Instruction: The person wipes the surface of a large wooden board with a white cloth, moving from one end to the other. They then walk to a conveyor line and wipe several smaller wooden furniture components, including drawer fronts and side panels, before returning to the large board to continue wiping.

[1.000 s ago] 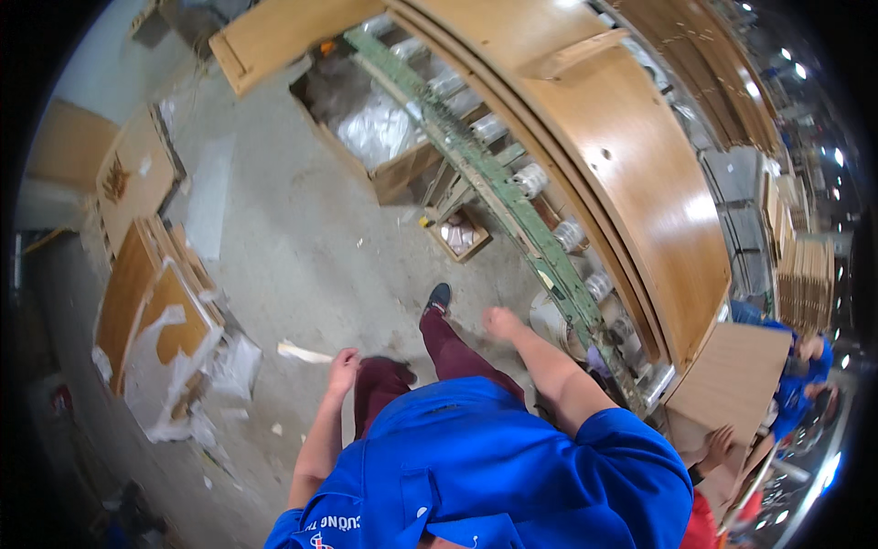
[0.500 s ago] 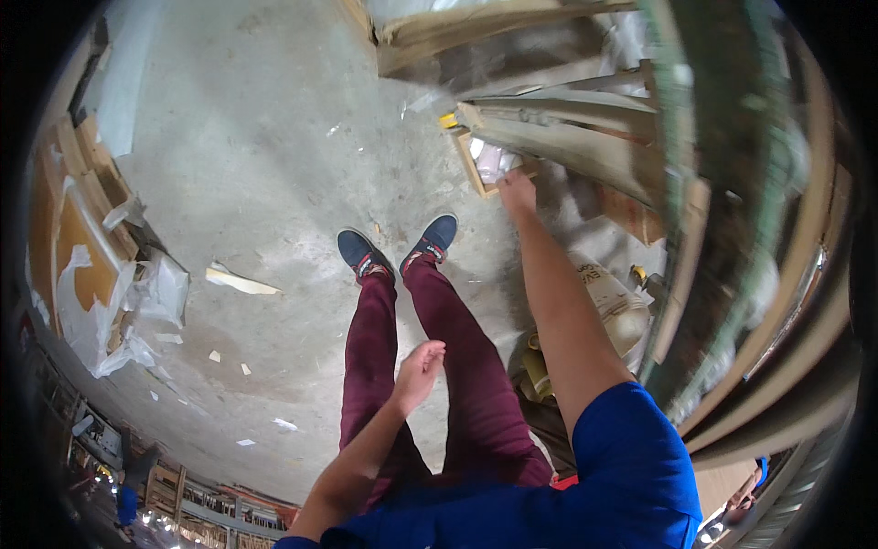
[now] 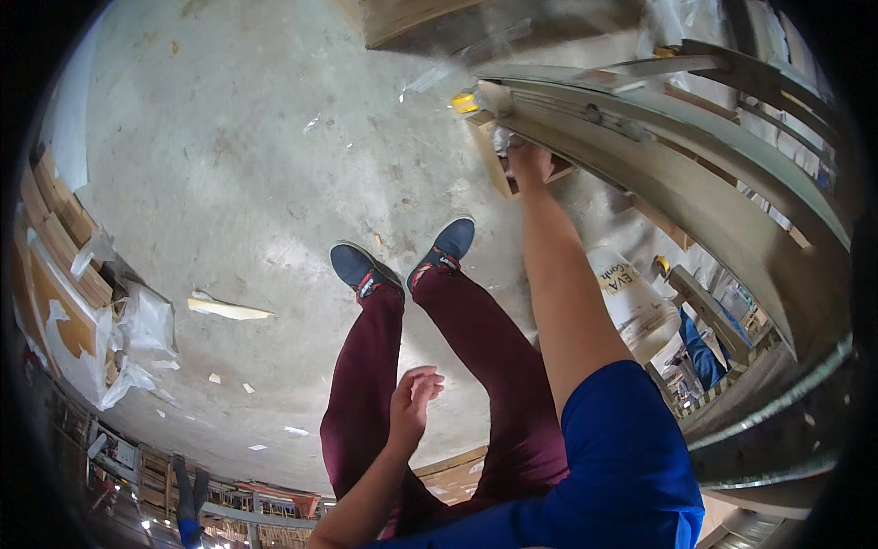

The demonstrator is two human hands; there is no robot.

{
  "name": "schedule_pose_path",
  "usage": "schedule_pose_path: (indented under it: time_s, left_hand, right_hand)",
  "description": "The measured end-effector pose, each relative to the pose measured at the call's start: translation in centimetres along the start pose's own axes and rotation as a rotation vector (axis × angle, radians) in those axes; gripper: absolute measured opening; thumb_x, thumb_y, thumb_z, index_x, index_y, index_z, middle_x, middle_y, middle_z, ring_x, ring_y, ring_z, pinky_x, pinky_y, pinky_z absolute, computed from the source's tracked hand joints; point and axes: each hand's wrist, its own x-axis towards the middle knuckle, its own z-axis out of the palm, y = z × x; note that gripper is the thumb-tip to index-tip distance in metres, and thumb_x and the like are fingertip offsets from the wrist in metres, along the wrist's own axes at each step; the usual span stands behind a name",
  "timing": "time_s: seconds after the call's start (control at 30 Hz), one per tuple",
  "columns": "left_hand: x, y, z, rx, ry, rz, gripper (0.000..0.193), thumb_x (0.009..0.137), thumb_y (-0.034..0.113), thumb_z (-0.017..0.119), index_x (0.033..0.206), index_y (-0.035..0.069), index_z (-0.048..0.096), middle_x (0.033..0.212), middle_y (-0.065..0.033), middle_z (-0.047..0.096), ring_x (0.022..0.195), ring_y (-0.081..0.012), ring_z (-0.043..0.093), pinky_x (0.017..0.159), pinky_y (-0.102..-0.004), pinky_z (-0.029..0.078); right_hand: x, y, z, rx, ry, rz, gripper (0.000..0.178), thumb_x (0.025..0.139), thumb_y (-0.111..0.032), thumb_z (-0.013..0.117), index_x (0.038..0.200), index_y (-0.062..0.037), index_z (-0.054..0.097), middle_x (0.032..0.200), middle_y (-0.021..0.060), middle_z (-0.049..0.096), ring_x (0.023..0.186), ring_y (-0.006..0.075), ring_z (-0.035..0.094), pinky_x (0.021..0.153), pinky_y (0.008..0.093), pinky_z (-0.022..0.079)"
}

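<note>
Reaching into the shallow light-brown wooden box (image 3: 489, 157) on the grey concrete floor (image 3: 247, 183): right hand (image 3: 530, 166) in it, fingers hidden, grip can't tell. Visible side points away, slightly left; true long axis unclear, long grey-brown wooden beam (image 3: 631, 142) alongside. Keep knuckles off beam. Left hand (image 3: 412, 404) loosely curled, empty.

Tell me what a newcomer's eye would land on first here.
Probably the bare right hand, stretched down to a small wooden box on the floor, its grip too hidden to read. Next, the maroon trousers and dark shoes near the middle, with the left hand loosely curled between the legs. A white bucket shows right of the right forearm.
</note>
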Motion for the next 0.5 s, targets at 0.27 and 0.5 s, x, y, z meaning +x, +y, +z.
schedule_pose_path:
  time_s: [0.27,0.5]
  left_hand:
    - [-3.9,-0.6,-0.2,-0.033,-0.025,-0.369,0.036,0.093,0.032,0.049,0.120,0.008,0.048,0.109,-0.0107,0.059,0.094,-0.0234,0.059,0.083,-0.0398,0.049]
    - [-11.6,9.0,0.4,-0.211,-0.751,-0.514,0.074,0.084,0.073,0.034,0.121,0.012,0.055,0.105,-0.0112,0.065,0.094,-0.0311,0.065,0.072,-0.0480,0.056]
  right_hand:
    - [-18.4,4.5,-9.5,0.524,-0.252,-0.419,0.049,0.069,-0.009,0.068,0.116,-0.0084,0.052,0.105,0.0136,0.060,0.096,0.0210,0.061,0.081,0.0356,0.049]
    - [-42.5,4.5,-28.0,0.329,-0.518,-1.208,0.053,0.070,-0.017,0.072,0.119,-0.0107,0.052,0.101,0.0095,0.061,0.097,0.0294,0.057,0.085,0.0411,0.046]
